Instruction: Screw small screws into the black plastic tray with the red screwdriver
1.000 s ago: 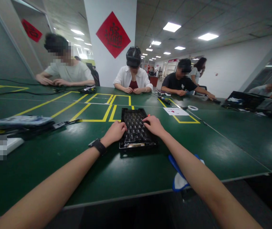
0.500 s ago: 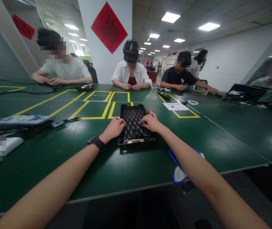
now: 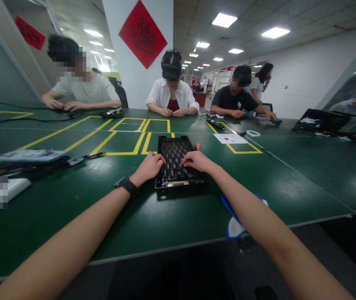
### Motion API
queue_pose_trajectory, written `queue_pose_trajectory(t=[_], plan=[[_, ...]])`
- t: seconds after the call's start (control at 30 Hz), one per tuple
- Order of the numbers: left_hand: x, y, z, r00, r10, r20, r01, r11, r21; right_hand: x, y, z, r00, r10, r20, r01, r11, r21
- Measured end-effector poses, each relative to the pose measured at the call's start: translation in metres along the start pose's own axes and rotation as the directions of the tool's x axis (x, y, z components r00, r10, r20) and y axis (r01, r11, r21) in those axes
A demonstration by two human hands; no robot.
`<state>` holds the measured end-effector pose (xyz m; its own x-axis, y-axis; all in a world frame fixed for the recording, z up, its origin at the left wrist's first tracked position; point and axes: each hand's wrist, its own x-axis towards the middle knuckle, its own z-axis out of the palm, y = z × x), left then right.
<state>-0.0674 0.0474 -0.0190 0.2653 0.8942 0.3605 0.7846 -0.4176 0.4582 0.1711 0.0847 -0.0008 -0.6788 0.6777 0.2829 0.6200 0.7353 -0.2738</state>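
A black, shallow rectangular tray lies on the green table in front of me. Rows of small shiny shapes pattern its inside, and a pale strip runs along its near end. My left hand, with a dark watch on the wrist, grips the tray's left wall, fingers curled over the rim. Over the right half of the tray, my right hand has its fingertips bent together against the inside. Whatever those fingertips hold, if anything, is too small to tell. A small red round thing sits just beyond the right hand.
Blue-and-white cloth lies beneath my right forearm near the table edge. On the left are a pale flat box and cables. Yellow tape marks the table; a paper sheet lies right. Several people sit opposite.
My right hand's fingers have drawn closer together and shifted slightly, uncovering more of the red round thing. My left hand stays on the rim. A person at right has drawn a hand back with a dark object.
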Motion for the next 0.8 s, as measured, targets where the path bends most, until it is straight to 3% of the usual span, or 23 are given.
queue_pose_trajectory(t=[0.17, 0.33, 0.4, 0.57, 0.8], plan=[[-0.001, 0.000, 0.000, 1.000, -0.013, -0.003, 0.013, 1.000, -0.010, -0.002, -0.005, -0.001, 0.998, 0.029, -0.055, -0.022, 0.993, 0.113], [-0.001, -0.001, 0.000, 1.000, -0.016, -0.004, 0.015, 1.000, -0.007, -0.005, -0.025, -0.012, 0.985, -0.027, -0.169, 0.077, 0.952, 0.297], [0.000, -0.001, 0.000, 1.000, -0.005, 0.002, 0.005, 1.000, -0.001, -0.006, -0.035, -0.018, 0.991, -0.036, -0.127, 0.086, 0.905, 0.416], [0.001, -0.002, -0.001, 1.000, -0.022, 0.008, 0.022, 1.000, 0.002, -0.011, -0.055, -0.026, 0.986, -0.103, 0.131, -0.008, 0.756, 0.655], [0.001, -0.001, -0.001, 1.000, -0.005, 0.004, 0.005, 1.000, 0.000, -0.013, -0.048, -0.028, 0.952, -0.160, 0.263, -0.001, 0.852, 0.524]])
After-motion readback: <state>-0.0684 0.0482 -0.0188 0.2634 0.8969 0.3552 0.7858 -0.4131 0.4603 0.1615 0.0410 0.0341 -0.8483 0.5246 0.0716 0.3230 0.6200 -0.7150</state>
